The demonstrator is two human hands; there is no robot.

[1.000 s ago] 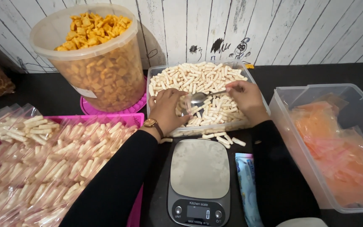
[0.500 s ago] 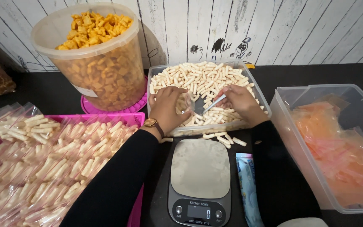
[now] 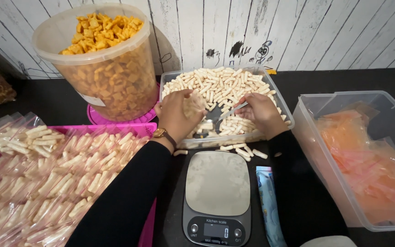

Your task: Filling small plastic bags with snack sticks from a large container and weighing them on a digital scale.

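Your left hand [image 3: 177, 114] grips a small clear bag of pale stick snacks [image 3: 193, 104] over the clear plastic tub [image 3: 285, 110]. Your right hand [image 3: 261, 112] pinches a metal spoon [image 3: 227, 114], fingers closed.

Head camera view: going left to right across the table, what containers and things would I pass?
Pink tray of bagged pale stick snacks → round tub of orange crackers → clear bin of loose pale sticks, with the left hand and right hand in it → clear box of orange bags.
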